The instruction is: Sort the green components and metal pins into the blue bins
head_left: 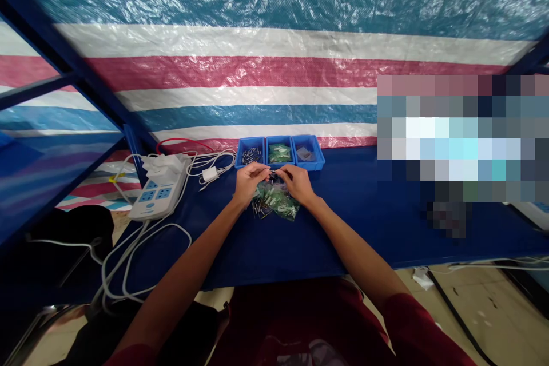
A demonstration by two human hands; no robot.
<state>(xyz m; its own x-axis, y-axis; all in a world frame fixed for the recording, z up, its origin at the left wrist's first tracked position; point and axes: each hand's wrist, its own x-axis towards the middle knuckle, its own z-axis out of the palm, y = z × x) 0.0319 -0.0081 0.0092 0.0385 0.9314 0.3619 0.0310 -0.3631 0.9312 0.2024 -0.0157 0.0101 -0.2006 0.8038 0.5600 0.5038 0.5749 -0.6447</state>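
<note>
My left hand (249, 184) and my right hand (297, 184) meet fingertip to fingertip just in front of the small blue bins. Both are closed in a pinch. Small dark slender pieces show between the fingertips, too small to name. Under and just in front of my hands lies a loose pile of thin metal pieces (262, 207), with green-tinted plastic packets (283, 205) on its right side. My fingers partly cover the pile's far edge.
Three joined blue bins (315, 164) stand behind my hands, holding dark metal pieces (251, 155), green packets (279, 152) and greyish clear pieces (305, 154). Left are a white power strip (158, 197), looped cables (128, 251) and a small white cable block (210, 174). A striped sheet hangs behind.
</note>
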